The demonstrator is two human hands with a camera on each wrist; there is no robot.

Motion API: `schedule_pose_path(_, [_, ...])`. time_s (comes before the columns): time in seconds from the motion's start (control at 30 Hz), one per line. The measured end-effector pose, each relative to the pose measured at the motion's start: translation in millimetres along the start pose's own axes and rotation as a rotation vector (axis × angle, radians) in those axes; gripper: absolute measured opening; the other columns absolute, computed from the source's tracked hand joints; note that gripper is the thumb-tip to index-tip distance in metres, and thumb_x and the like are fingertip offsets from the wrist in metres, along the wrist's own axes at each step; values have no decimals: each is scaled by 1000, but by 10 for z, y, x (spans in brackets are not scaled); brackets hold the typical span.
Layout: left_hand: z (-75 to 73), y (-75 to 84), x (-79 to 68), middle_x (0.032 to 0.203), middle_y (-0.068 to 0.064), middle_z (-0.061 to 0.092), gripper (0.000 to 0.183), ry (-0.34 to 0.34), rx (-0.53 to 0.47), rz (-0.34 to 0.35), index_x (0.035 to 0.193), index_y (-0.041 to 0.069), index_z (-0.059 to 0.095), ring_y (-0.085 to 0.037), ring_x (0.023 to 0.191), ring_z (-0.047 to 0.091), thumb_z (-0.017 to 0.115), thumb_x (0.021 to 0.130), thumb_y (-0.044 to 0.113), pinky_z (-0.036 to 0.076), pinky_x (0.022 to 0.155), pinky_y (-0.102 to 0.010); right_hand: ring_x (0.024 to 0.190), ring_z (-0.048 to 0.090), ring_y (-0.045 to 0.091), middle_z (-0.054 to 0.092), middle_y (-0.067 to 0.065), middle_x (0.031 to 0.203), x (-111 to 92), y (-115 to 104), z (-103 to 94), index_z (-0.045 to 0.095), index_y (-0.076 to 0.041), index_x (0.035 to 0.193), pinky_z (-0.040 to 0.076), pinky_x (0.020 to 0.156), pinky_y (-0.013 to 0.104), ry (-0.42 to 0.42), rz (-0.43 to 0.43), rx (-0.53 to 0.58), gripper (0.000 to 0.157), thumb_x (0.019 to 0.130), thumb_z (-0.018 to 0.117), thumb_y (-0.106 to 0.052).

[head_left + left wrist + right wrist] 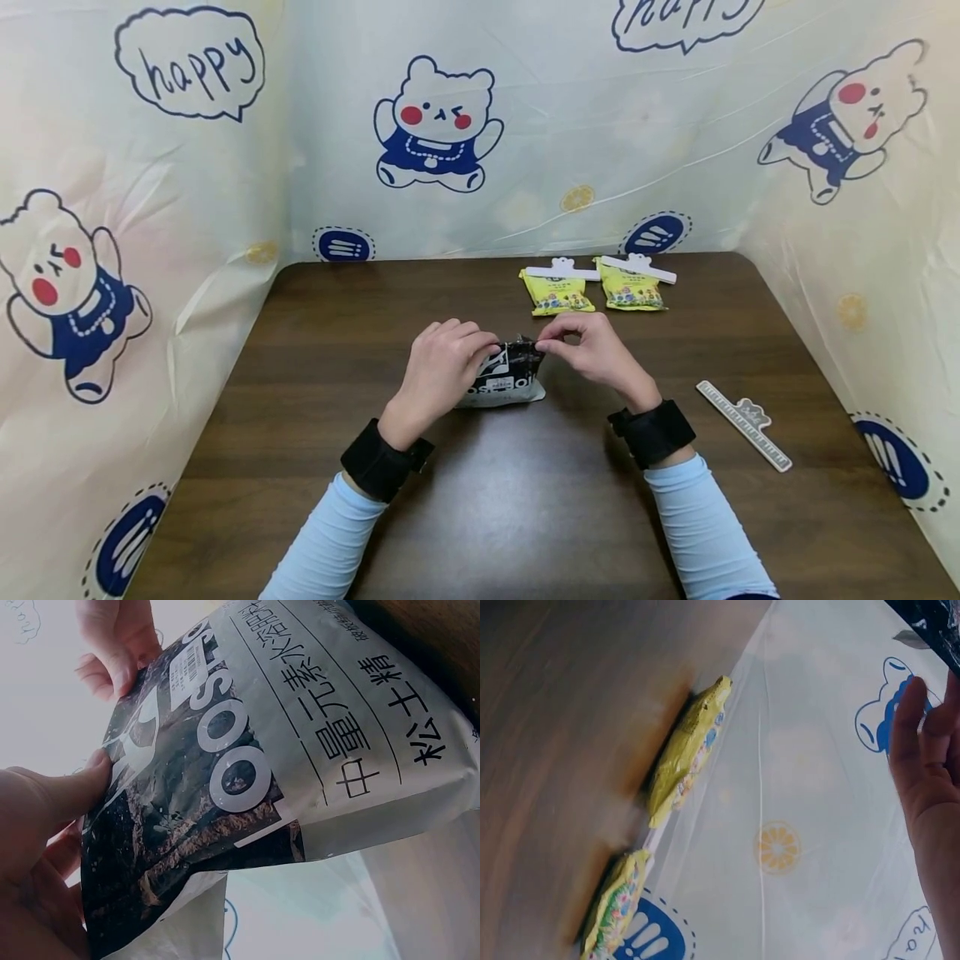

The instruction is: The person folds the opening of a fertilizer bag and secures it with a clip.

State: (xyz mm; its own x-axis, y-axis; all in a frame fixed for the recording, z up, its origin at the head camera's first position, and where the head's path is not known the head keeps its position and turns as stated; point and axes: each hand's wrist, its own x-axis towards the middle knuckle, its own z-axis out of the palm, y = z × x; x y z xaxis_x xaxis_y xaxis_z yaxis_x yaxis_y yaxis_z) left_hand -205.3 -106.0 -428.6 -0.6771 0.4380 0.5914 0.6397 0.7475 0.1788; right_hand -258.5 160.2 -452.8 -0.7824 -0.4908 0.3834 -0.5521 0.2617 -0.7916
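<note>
A black and silver-grey fertilizer bag [504,379] stands upright on the table, its printed front towards me. Large white letters and Chinese print cover the bag [232,761] in the left wrist view. My left hand [444,365] pinches the left part of its top edge, thumb on the front. At the top right corner, my right hand [597,357] pinches the edge between thumb and fingers. The right wrist view catches only a dark corner of the bag near the right hand [934,769]. Whether the top is sealed I cannot tell.
Two yellow packets, one on the left [558,295] and one on the right [632,288], lie at the back, each with a white clip across its top. A loose white sealing clip [744,425] lies to the right. Printed cloth [525,108] walls the brown table [360,333].
</note>
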Motion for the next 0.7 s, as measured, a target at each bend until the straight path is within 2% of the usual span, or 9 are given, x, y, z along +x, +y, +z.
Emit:
schedule_pose_path(0.07, [6, 0, 0, 88, 3, 72, 8, -2, -9, 0, 99, 13, 82, -19, 80, 63, 79, 98, 20, 43, 68, -33, 89, 68, 16, 75, -3, 94, -19, -5, -29, 81, -8, 98, 56, 82, 40, -13, 17, -9, 4, 95, 80, -6])
schedule_pose_path(0.17, [13, -1, -9, 88, 3, 72, 8, 1, -21, 3, 99, 13, 82, -19, 80, 62, 78, 98, 20, 43, 68, -33, 92, 69, 16, 75, -2, 99, -67, -14, -122, 80, -8, 105, 56, 85, 42, -21, 54, -48, 9, 96, 80, -8])
schedule_pose_path(0.27, [24, -4, -5, 88, 3, 72, 8, 6, -26, 10, 100, 13, 82, -19, 81, 62, 78, 99, 20, 43, 69, -33, 94, 69, 20, 75, 3, 102, -170, -30, -314, 78, -4, 114, 56, 86, 44, -34, 142, -152, 17, 97, 78, -10])
schedule_pose_path(0.33, [29, -5, -4, 89, 3, 72, 8, 10, -29, 15, 100, 13, 82, -19, 81, 62, 77, 99, 19, 42, 69, -32, 99, 69, 25, 75, 9, 108, -286, -53, -484, 73, -2, 124, 55, 88, 48, -73, 254, -263, 26, 100, 75, -14])
schedule_pose_path(0.4, [24, -3, -3, 89, 3, 72, 8, 8, -28, 15, 100, 13, 82, -19, 81, 62, 78, 99, 19, 42, 69, -32, 108, 67, 34, 71, 19, 118, -425, -91, -663, 65, 2, 134, 53, 91, 54, -137, 404, -381, 39, 103, 72, -20])
schedule_pose_path(0.53, [-4, -7, -3, 89, 3, 72, 9, -6, -19, 6, 101, 13, 82, -19, 81, 62, 77, 100, 20, 43, 69, -32, 126, 53, 53, 53, 38, 140, -741, -140, -1006, 48, 10, 148, 45, 98, 69, -256, 703, -569, 62, 104, 67, -30])
schedule_pose_path(0.63, [-26, -11, 3, 88, 3, 72, 9, -6, -12, 0, 100, 13, 82, -19, 80, 62, 77, 99, 20, 43, 69, -32, 127, 43, 63, 41, 45, 143, -1010, -116, -1247, 40, 14, 148, 41, 96, 74, -274, 841, -630, 71, 104, 65, -34])
schedule_pose_path(0.7, [-28, -14, 12, 88, 2, 72, 8, -3, -15, -1, 100, 13, 82, -19, 80, 62, 78, 99, 19, 42, 68, -32, 122, 42, 65, 39, 48, 138, -1187, -88, -1388, 39, 17, 146, 42, 91, 75, -270, 903, -641, 72, 103, 65, -34])
